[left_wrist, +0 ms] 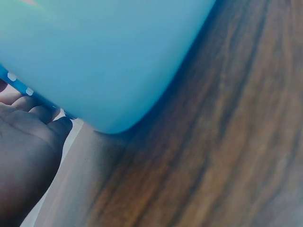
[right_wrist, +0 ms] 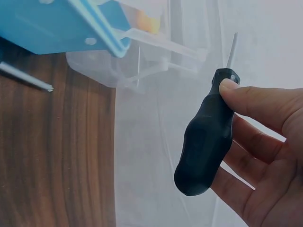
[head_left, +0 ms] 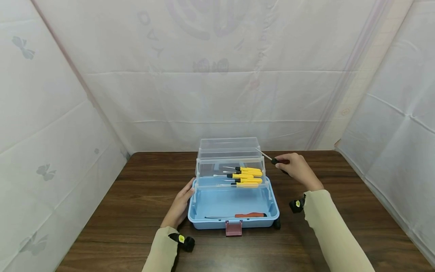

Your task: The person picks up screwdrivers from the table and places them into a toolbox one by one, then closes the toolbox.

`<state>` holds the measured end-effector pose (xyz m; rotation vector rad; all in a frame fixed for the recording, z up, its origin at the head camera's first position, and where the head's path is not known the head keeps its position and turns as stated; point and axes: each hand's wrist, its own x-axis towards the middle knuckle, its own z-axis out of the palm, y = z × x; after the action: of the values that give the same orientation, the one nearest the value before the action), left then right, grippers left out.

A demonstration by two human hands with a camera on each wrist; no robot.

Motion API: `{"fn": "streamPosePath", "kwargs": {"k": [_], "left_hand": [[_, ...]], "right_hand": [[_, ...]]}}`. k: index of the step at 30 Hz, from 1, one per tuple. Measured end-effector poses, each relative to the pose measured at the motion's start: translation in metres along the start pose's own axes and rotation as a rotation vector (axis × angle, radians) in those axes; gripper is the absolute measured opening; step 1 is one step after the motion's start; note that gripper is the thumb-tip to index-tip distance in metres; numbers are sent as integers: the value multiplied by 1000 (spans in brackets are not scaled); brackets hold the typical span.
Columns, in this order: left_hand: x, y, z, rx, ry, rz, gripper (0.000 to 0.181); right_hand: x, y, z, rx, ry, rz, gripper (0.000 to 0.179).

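My right hand (head_left: 295, 168) pinches a screwdriver (right_wrist: 203, 137) by its black handle, thumb near the collar. Its metal shaft points up and left, over the right end of the translucent upper trays. On the other side, my left hand (head_left: 181, 204) rests along the left wall of a light blue toolbox (head_left: 217, 224), fingertips at the rim. Several yellow-handled screwdrivers (head_left: 249, 180) lie in the lower translucent tray (head_left: 205, 181), shafts to the left. At the front of the toolbox's blue base lies a red-handled screwdriver (head_left: 251, 215).
A purple latch (head_left: 233, 228) hangs open at the toolbox's front. Beside its right front corner, a black-handled tool (head_left: 276, 223) lies on the dark wooden table (head_left: 136, 211). Pale sheets (head_left: 221, 98) hang behind and at both sides.
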<state>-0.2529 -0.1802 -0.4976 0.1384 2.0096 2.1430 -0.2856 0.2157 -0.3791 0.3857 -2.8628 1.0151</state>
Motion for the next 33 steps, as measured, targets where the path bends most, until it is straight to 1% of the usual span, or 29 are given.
{"fn": "streamPosePath", "kwargs": {"k": [4, 6, 11, 19, 25, 33], "left_hand": [[0, 2, 0, -6, 4, -5, 58], [0, 2, 0, -7, 6, -7, 57], [-1, 3, -1, 3, 2, -13, 57], [-1, 3, 0, -3, 1, -17, 57], [-1, 2, 1, -19, 8, -16, 58], [0, 0, 3, -27, 11, -14, 61]], "right_hand": [[6, -7, 0, -1, 9, -4, 30], [10, -10, 1, 0, 9, -19, 29], [19, -16, 2, 7, -14, -50, 30], [34, -30, 5, -2, -29, -62, 27], [43, -40, 6, 19, -69, -77, 32], [54, -50, 9, 19, -100, -108, 30]]}}
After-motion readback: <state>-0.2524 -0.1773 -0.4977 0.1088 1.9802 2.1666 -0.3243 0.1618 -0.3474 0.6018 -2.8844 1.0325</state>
